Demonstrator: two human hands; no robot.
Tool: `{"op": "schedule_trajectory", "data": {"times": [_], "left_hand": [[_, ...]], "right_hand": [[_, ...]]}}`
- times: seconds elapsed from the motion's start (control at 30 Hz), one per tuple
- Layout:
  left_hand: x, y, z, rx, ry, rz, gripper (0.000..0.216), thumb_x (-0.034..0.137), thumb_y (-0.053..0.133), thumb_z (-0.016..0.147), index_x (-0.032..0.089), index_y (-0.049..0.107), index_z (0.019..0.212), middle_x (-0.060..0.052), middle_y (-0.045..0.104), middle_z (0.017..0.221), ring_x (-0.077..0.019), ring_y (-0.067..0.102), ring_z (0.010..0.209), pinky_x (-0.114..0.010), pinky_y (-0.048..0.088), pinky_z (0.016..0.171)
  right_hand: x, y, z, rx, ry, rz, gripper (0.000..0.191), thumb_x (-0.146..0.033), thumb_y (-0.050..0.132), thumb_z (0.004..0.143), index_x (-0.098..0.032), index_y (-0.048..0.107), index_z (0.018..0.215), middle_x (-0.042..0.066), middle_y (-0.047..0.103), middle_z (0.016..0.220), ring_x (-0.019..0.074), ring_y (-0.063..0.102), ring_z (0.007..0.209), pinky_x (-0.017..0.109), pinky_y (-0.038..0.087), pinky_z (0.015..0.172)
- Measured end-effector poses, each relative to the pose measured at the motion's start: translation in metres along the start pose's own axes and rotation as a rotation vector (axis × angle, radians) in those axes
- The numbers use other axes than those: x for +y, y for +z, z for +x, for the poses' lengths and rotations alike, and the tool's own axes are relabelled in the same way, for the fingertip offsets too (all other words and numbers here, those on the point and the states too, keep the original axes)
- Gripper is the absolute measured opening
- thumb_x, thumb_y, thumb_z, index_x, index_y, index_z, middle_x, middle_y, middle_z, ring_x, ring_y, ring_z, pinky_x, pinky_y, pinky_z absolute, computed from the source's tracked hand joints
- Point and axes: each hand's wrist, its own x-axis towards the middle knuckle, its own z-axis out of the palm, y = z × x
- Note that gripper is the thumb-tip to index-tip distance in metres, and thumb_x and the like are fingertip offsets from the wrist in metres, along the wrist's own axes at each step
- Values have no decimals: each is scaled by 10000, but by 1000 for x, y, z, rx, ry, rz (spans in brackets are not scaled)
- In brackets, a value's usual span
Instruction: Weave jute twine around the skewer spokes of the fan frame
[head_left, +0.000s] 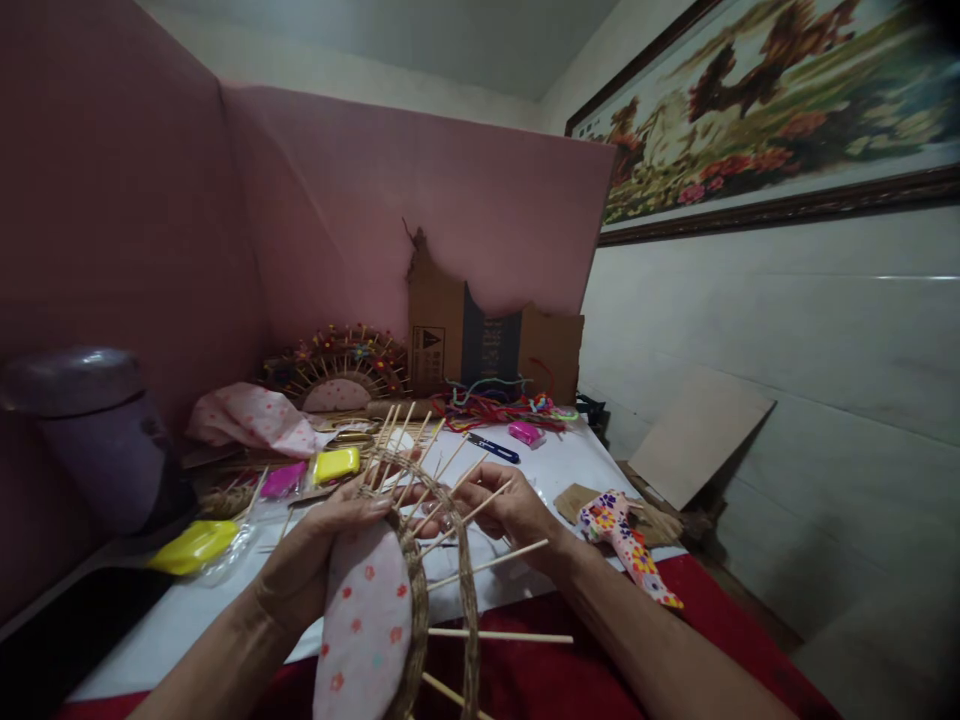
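Observation:
A half-round craft piece point(369, 620) stands on edge in front of me, its face covered in white cloth with small red flowers. Brown twine wraps its curved rim, and thin wooden sticks point(499, 636) fan outward from it. A braided twine band point(466, 590) arcs across the sticks, apart from the rim. My left hand point(349, 520) grips the upper edge of the piece, thumb on the front. The fingers of my right hand point(499, 500) are pinched at the twine band and sticks on the right; exactly what lies between the fingertips is partly hidden.
Behind stands a similar fan-shaped piece point(337, 392) with coloured beads. Blue thread snips point(493, 447), a pink clay packet point(526, 433) and yellow clay packets point(336, 464) lie on the white tabletop point(540, 590). A purple flask point(101, 440) is at left, flowered fabric point(626, 540) at right.

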Motion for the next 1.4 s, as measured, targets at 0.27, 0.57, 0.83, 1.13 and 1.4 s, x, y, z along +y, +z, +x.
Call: {"op": "schedule_trajectory", "data": {"times": [0.27, 0.57, 0.83, 1.13, 1.4], "left_hand": [[-3, 10, -6, -116, -87, -8, 299, 57, 549, 699, 110, 582, 991, -134, 701, 776, -264, 670, 647, -358, 550, 550], [-3, 17, -8, -144, -97, 29, 349, 36, 548, 681, 126, 567, 1019, -123, 669, 878, -264, 663, 672, -339, 541, 533], [3, 20, -7, -97, -198, 98, 352, 9, 575, 646, 83, 634, 986, -187, 682, 829, -257, 664, 595, -303, 530, 507], [-6, 11, 1, -149, -268, 64, 434, 0, 567, 618, 96, 625, 1037, -208, 691, 800, -302, 669, 626, -341, 534, 510], [-6, 15, -4, -114, -221, 91, 442, 18, 581, 615, 82, 615, 1051, -214, 691, 781, -310, 667, 605, -355, 535, 505]], "right_hand": [[6, 3, -1, 93, -81, -60, 278, -384, 694, 638, -123, 607, 676, 8, 603, 566, 86, 517, 465, 192, 363, 433], [2, 2, 1, 212, -178, -166, 246, -369, 688, 632, -142, 595, 605, -37, 503, 478, 65, 427, 397, 205, 350, 408], [-4, -12, 2, 486, -410, -417, 247, -389, 652, 682, -171, 554, 619, -39, 442, 513, 82, 373, 483, 221, 315, 463], [-10, -16, -4, 411, -626, -772, 182, -342, 637, 722, -190, 614, 625, 2, 501, 612, 125, 404, 597, 264, 331, 581], [-11, -21, 2, 373, -526, -705, 210, -357, 647, 704, -176, 580, 619, -10, 481, 594, 107, 397, 556, 244, 334, 539]]}}
